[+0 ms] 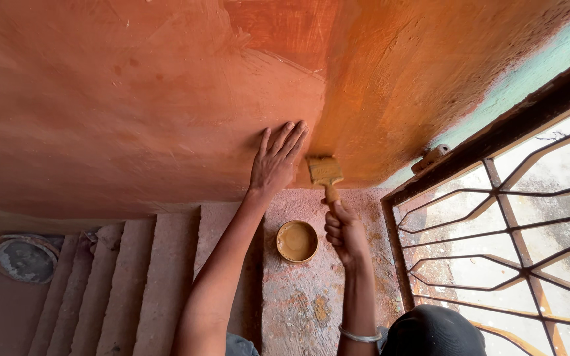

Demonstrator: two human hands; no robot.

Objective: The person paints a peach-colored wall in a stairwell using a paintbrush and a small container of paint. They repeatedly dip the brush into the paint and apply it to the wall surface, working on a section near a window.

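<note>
At wall (133,99): right hand (346,232) holds brush (325,173) upright, bristles up.

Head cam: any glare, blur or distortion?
Head view: sharp on the left hand and brush; daylight blows out behind the metal grille; wide-angle bends the steps and wall; soft shadows, no motion blur.

My arms are bare, with no sleeves reaching the forearms. A thin silver bangle (359,335) circles my right wrist. Just beside that bangle, at the bottom edge, my knee (433,331) shows in dark cloth, and grey fabric (240,345) shows by my left arm.
</note>
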